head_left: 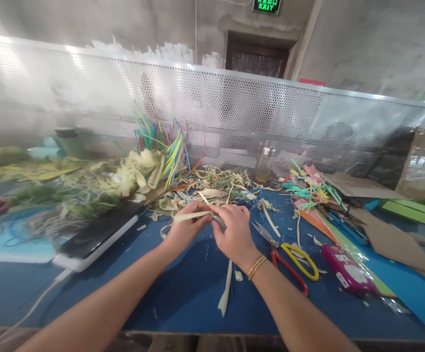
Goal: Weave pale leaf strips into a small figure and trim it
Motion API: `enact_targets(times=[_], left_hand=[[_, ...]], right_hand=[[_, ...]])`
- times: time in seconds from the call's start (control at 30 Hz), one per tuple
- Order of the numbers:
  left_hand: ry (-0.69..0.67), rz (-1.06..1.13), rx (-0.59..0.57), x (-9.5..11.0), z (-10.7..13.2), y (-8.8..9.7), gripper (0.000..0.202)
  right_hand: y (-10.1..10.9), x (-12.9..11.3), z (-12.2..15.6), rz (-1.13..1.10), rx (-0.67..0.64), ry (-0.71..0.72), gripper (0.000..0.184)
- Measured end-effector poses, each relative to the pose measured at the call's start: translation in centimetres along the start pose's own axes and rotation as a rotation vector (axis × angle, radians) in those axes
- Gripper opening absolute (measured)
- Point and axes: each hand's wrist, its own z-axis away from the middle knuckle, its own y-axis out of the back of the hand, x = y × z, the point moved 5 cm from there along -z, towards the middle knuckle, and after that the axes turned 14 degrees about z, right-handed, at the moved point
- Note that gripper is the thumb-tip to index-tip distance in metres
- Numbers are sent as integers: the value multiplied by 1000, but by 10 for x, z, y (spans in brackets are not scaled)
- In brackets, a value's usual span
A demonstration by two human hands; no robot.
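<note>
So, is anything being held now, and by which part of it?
A pale husk-like strip is pinched where the left hand and right hand meet; the fingers hide whether this is its end or middle.

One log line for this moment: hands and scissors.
left hand: holding pale strip | right hand: at same strip, grip unclear | scissors: on blue table, untouched

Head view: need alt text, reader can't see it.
A person's left hand holds a pale strip above a blue table, with the right hand close against it. Red-and-yellow-handled scissors lie to the right; pale scraps are heaped beyond the hands.
</note>
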Motion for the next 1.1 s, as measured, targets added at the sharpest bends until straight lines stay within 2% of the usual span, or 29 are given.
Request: enact_targets(times=[0.1,0.23,0.37,0.57,0.67,0.73,0.83,0.97,1.1], left_hand=[[56,169,27,-2,-3,2,23],[92,232,39,-2,-3,4,29],[131,312,2,-7,-4,5,34],[101,296,1,-17,-5,8,26],[20,280,-7,-16,-5,7,18],[-20,229,-16,-15,-6,6,17],[40,182,-47,-19,-7,5,21],[88,160,-69,-21,-6,3,24],[82,163,-79,-19,-5,0,26]], right_hand=[[5,-3,1,-71,22,-16,41],[11,3,-1,-121,19,-65,32],[8,12,-4,-24,-7,-90,30],[-2,18,-7,25,-98,-95,17],[-3,17,-6,1,-104,-111,13],[-7,18,-5,-54,-122,-139,11],[-19,24,-3,-249,-147,-216,8],[-37,33,0,-553,-133,-312,20],[-44,33,2,-658,-120,-342,11]])
